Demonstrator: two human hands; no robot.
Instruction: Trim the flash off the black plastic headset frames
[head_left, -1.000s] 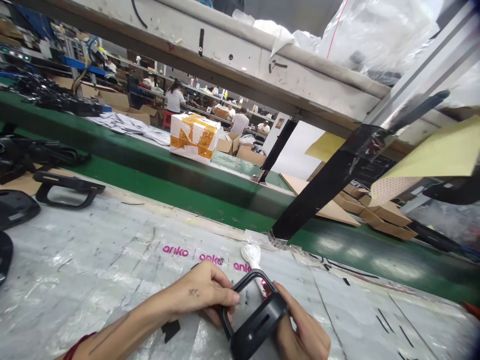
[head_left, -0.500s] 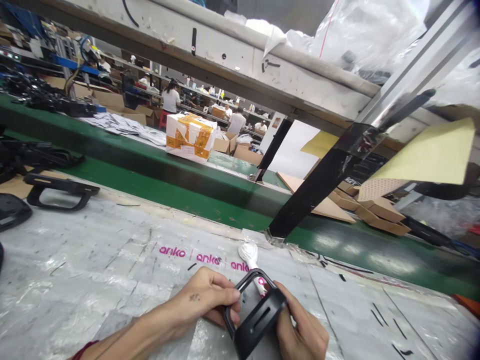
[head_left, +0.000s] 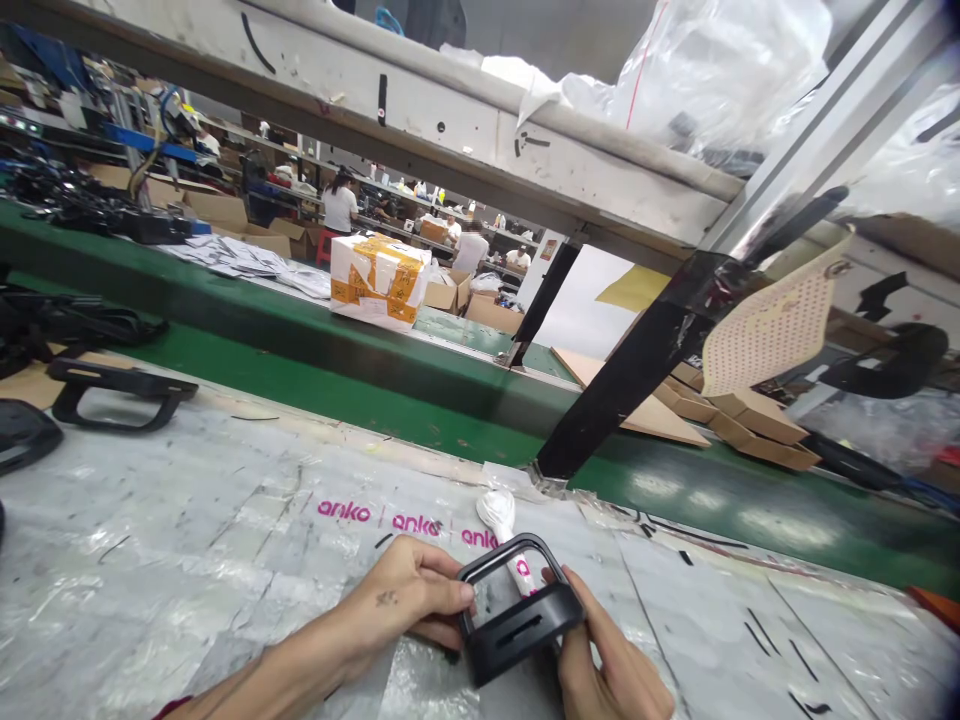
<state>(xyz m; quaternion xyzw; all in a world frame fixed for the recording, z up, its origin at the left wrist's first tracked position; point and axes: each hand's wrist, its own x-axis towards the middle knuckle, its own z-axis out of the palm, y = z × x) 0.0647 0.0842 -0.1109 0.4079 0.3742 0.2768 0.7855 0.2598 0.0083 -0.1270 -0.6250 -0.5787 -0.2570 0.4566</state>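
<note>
Between my hands is a black plastic frame [head_left: 523, 636] with rounded corners, a large opening and a slot in its thick near side. My left hand [head_left: 409, 598] pinches its left edge between thumb and fingers. Around the right end of the thick side, my right hand [head_left: 604, 655] is closed; some of its fingers are hidden behind the frame. Just beyond lies a white wrapped bundle [head_left: 497, 512] with a pink mark, partly seen through the frame's opening. A similar black frame [head_left: 124, 392] rests at the left of the plastic-covered table [head_left: 247, 560].
Behind the table runs a green conveyor belt [head_left: 315, 385], with a taped white box [head_left: 379, 282] on the ledge beyond. A slanted black post [head_left: 607, 385] rises at the table's back edge. Overhead is a shelf beam [head_left: 450, 135]. Cardboard trays [head_left: 757, 420] sit at the right.
The black frame has turned in my hands, so its slotted side lies more level. My right hand has shifted slightly right. The yellow sheet at the right has swung round.
</note>
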